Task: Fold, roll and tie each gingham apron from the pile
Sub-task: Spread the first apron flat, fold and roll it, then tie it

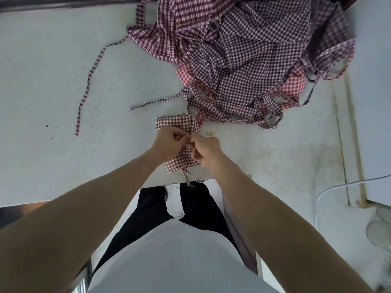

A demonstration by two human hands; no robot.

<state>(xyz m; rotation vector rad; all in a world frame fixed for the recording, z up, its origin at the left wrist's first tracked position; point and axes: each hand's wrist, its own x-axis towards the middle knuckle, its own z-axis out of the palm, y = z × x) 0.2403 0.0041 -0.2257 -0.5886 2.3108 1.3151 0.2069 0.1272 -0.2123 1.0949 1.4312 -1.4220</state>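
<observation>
White speckled table [63, 85] bears the apron pile [243, 49]; both hands [186, 144] pinch ties on a rolled apron [179, 123]

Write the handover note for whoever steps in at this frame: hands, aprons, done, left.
Left hand and right hand: both pinch the tie strap over the small rolled brown-and-white gingham apron at the near edge of the pale speckled table.
Pile of loose purple and red gingham aprons: heaped at the far right.
Done: this apron is folded and rolled.
Left: finish its knot, then work through the pile.
</observation>
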